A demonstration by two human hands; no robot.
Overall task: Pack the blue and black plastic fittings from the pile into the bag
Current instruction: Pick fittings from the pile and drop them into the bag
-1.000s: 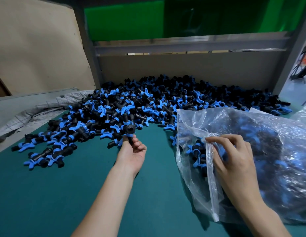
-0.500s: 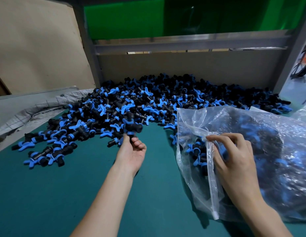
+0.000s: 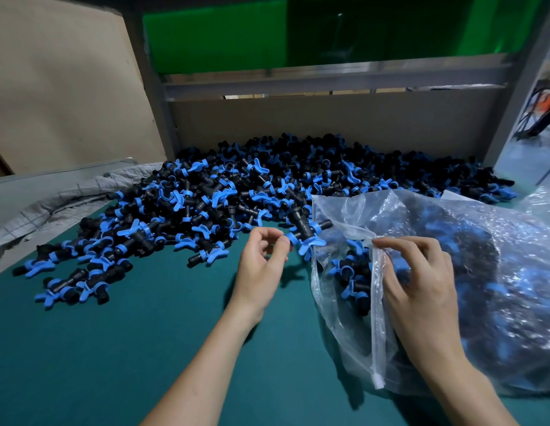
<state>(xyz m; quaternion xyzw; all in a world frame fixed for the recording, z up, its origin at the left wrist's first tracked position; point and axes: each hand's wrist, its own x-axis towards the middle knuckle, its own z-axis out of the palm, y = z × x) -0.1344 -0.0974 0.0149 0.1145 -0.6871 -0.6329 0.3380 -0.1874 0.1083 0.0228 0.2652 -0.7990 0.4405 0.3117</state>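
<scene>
**Two bare hands at a heap of blue and black fittings, one bag held open**

At the far left one crumpled grey cloth (image 3: 70,195) lies along the table's edge. Next to it a single large pile (image 3: 237,186) of black T-shaped plastic fittings with blue collars and blue wing-shaped tabs spreads across the back of the table, far too many to count, with loose ones trailing off at the near left.

The left hand (image 3: 261,269) hovers just in front of the pile, fingers curled, thumb and forefinger close together. Their tips are right at the blue end of one fitting (image 3: 304,230) that sits at the bag's mouth. Whether they pinch it or only touch it cannot be told.

One clear plastic bag (image 3: 498,272) lies on its side at the right, bulging with more fittings, countless too. The right hand (image 3: 421,290) pinches the bag's rim between thumb and fingertips, holding the mouth open toward the pile.

Everything rests on a teal-green table mat (image 3: 113,348). Behind stand beige boards (image 3: 67,87), a grey metal frame (image 3: 329,78) and a bright green panel (image 3: 221,35) above it.
</scene>
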